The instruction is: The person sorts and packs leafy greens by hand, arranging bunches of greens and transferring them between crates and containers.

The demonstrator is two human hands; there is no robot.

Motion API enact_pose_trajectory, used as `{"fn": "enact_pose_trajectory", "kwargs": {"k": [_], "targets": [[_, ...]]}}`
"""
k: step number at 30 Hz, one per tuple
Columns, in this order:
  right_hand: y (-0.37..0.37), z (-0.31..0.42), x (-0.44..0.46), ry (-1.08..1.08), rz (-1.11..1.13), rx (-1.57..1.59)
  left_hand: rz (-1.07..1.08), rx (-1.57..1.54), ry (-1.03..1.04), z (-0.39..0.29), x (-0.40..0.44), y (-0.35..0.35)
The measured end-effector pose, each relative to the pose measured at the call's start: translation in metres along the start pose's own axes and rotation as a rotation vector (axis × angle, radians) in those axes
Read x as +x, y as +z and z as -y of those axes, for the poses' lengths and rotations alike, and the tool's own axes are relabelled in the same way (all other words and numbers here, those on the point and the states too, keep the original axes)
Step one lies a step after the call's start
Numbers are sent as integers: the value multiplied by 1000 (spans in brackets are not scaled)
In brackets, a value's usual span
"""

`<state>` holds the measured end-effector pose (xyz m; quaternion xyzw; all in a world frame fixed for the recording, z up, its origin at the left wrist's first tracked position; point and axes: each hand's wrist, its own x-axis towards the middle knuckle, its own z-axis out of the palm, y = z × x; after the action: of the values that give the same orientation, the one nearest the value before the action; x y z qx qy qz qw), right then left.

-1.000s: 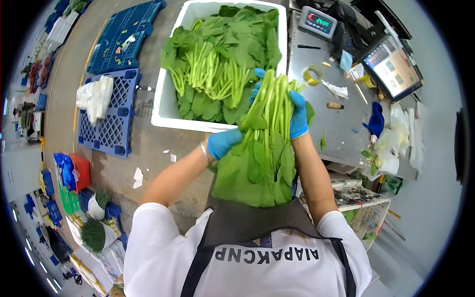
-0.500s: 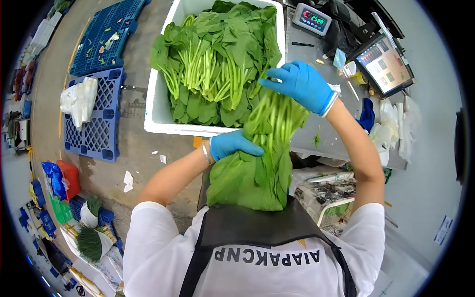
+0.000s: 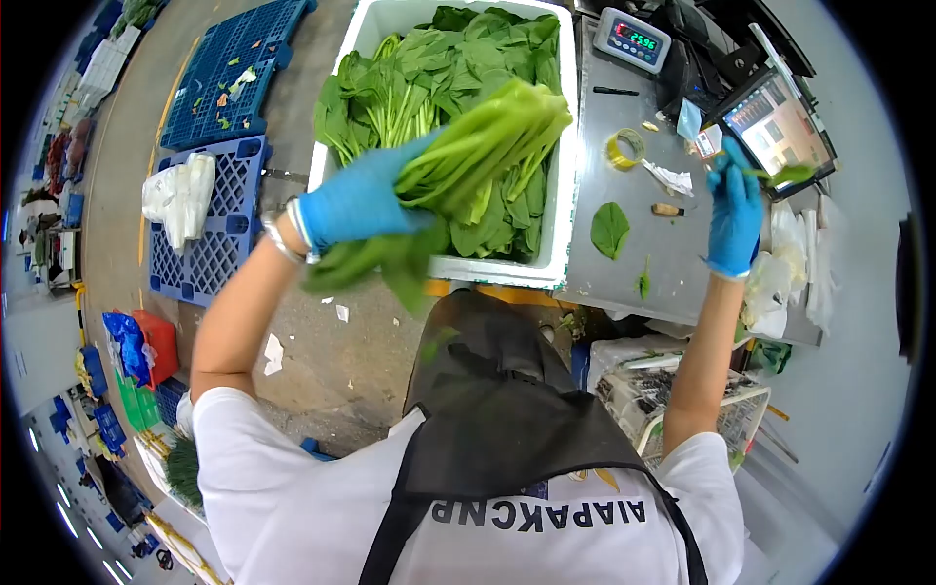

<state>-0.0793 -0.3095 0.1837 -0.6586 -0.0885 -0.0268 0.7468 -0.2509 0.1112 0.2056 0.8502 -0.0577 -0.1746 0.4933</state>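
Observation:
My left hand (image 3: 356, 200), in a blue glove, grips a bunch of leafy greens (image 3: 487, 141) over the front of a white foam box (image 3: 558, 234). The bunch's stems point up and right, and its blurred leaves hang below the hand. More leafy greens (image 3: 458, 58) fill the box. Off to the right above the metal table (image 3: 624, 283), my gloved right hand (image 3: 736, 210) is closed, with a single green leaf (image 3: 790, 175) sticking out from its fingers. A loose leaf (image 3: 610, 230) lies flat on the table, near a small stem piece (image 3: 643, 281).
A digital scale display (image 3: 632, 41), a black pen (image 3: 616, 91), a yellow tape roll (image 3: 625, 149) and a short wooden-handled tool (image 3: 668, 210) are on the table. A touchscreen (image 3: 775, 122) stands at the right. Blue pallets (image 3: 210, 214) lie on the floor at left.
My left hand has lifted the bunch away from my apron, up and left over the box. My right hand has left the bunch and moved right with a leaf. A loose leaf now shows on the table.

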Motion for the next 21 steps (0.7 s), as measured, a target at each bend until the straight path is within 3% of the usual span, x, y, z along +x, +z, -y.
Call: {"fn": "enact_pose_trajectory", "kwargs": {"k": [2, 4, 5, 8, 10, 13, 15, 17, 20, 21], "targets": [[-22, -18, -24, 78, -29, -45, -206, 666, 100, -1, 7, 7], [-36, -35, -48, 129, 13, -50, -388, 1276, 173, 44, 25, 37], [-38, -40, -58, 153, 2, -49, -277, 1295, 95, 60, 27, 54], [-49, -42, -83, 211, -24, -66, -258, 875, 191, 108, 25, 77], [-61, -39, -109, 257, -9, -222, -207, 618, 179, 97, 14, 68], [-91, -50, -157, 462, 222, -552, -511, -34, 66, 86, -25, 54], [-127, -100, -205, 482, 521, -703, -770, -77, 17, 84, -50, 44], [-139, -121, -232, 350, 920, -1344, -973, -58, -47, 98, -74, 39], [-146, -141, -250, 415, 873, -1581, -1114, -197, -51, 101, -98, 44], [-142, -136, -246, 407, 851, -1511, -1130, -231, -59, 97, -104, 49]]}}
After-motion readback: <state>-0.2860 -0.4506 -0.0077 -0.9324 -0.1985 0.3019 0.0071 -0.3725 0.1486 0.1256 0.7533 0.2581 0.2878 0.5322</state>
